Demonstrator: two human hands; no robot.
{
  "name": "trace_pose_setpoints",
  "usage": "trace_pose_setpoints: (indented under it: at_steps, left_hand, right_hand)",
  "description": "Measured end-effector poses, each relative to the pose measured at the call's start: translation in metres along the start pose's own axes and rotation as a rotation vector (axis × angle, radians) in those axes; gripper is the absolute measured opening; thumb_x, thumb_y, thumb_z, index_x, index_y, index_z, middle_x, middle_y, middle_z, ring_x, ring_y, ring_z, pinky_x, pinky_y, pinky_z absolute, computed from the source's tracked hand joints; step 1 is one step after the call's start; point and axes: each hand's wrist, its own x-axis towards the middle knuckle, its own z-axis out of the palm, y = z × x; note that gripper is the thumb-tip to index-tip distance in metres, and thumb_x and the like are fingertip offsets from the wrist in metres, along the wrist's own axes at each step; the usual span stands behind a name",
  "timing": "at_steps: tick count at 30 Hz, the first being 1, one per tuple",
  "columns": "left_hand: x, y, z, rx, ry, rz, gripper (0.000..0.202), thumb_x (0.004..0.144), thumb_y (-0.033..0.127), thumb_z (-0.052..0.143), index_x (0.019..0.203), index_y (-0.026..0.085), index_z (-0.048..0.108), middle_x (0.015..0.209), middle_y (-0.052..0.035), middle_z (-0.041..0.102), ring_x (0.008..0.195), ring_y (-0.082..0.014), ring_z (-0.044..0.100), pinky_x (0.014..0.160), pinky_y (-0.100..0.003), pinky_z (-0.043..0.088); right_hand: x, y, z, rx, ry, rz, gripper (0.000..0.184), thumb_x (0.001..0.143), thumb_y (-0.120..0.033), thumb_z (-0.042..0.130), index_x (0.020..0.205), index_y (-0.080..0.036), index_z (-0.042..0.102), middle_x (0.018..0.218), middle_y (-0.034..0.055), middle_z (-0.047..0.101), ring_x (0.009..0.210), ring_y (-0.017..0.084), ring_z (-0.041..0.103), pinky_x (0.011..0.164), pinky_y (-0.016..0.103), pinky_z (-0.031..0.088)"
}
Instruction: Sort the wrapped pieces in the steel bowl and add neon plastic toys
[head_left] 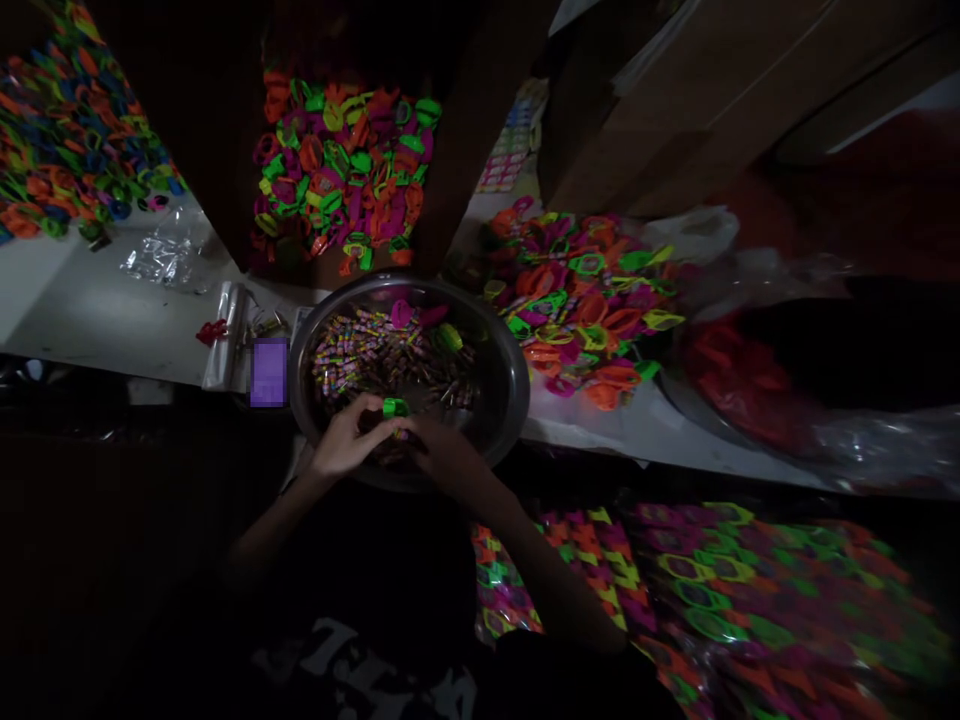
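My left hand [347, 440] is closed, thumb and fingers pinching a bright green plastic toy watch [394, 407] above the near side of a round metal bowl [517, 400]. Against it comes my right hand [439, 450], darker and slightly blurred, its fingers closed. A small wrapped candy [403, 435] with pink and yellow colours shows at its fingertips, partly hidden. Inside the bowl lie many thin wrapped candies [349, 350], thickest on the left. A magenta toy watch [402, 314] and a yellow-green one [450, 338] rest on the far part of them.
Behind the bowl, a cardboard box holds many toy watches [341, 160]; another heap [592, 290] lies to the right. Clear plastic bags [169, 255] and a plastic roll [223, 340] are at left. Bagged toy watches [750, 580] sit low on the right. A red-filled basin [739, 370] stands beyond.
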Motion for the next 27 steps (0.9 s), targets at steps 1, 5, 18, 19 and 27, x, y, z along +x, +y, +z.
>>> trace_pose_setpoints:
  at_steps: [1, 5, 18, 19, 27]
  left_hand:
    - [-0.001, 0.000, 0.000, -0.005, -0.004, 0.015, 0.026, 0.081, 0.043, 0.058, 0.091, 0.018, 0.057, 0.089, -0.0016, 0.065, 0.086, -0.0156, 0.061, 0.078, -0.025, 0.047]
    - [-0.003, -0.006, -0.004, 0.005, 0.087, 0.046, 0.023, 0.084, 0.041, 0.054, 0.087, 0.018, 0.056, 0.085, -0.0010, 0.065, 0.083, -0.0146, 0.061, 0.074, -0.024, 0.047]
    - [-0.006, 0.001, -0.020, 0.600, 0.065, 0.412, 0.022, 0.091, 0.037, 0.049, 0.085, 0.018, 0.057, 0.078, -0.0016, 0.063, 0.077, -0.0163, 0.059, 0.074, -0.029, 0.040]
    - [-0.006, 0.003, -0.020, 0.635, 0.055, 0.428, 0.022, 0.091, 0.038, 0.049, 0.084, 0.018, 0.057, 0.077, -0.0016, 0.064, 0.076, -0.0164, 0.059, 0.074, -0.029, 0.040]
    - [-0.006, 0.008, -0.021, 0.718, -0.003, 0.489, 0.021, 0.092, 0.035, 0.047, 0.086, 0.017, 0.057, 0.079, -0.0023, 0.064, 0.078, -0.0169, 0.059, 0.076, -0.030, 0.041]
  right_hand:
    - [-0.001, -0.001, 0.000, -0.001, -0.003, -0.007, 0.023, 0.082, -0.009, 0.049, 0.100, -0.017, 0.060, 0.098, 0.0094, 0.068, 0.094, 0.020, 0.063, 0.082, 0.034, 0.048]
    - [-0.004, -0.006, -0.003, 0.080, -0.009, -0.051, 0.025, 0.086, -0.016, 0.048, 0.110, -0.017, 0.056, 0.109, 0.0106, 0.065, 0.102, 0.019, 0.061, 0.089, 0.037, 0.047]
    - [-0.003, -0.013, -0.022, 0.199, 0.197, 0.059, 0.023, 0.089, -0.031, 0.051, 0.107, -0.020, 0.060, 0.101, 0.0061, 0.068, 0.088, 0.018, 0.065, 0.078, 0.029, 0.051]
    - [-0.003, -0.014, -0.021, 0.201, 0.208, 0.043, 0.023, 0.089, -0.030, 0.051, 0.107, -0.020, 0.060, 0.101, 0.0060, 0.068, 0.090, 0.018, 0.065, 0.079, 0.029, 0.050]
    - [0.000, -0.017, -0.018, 0.153, 0.237, -0.093, 0.021, 0.091, -0.028, 0.049, 0.108, -0.022, 0.059, 0.104, 0.0068, 0.065, 0.100, 0.018, 0.061, 0.089, 0.033, 0.048]
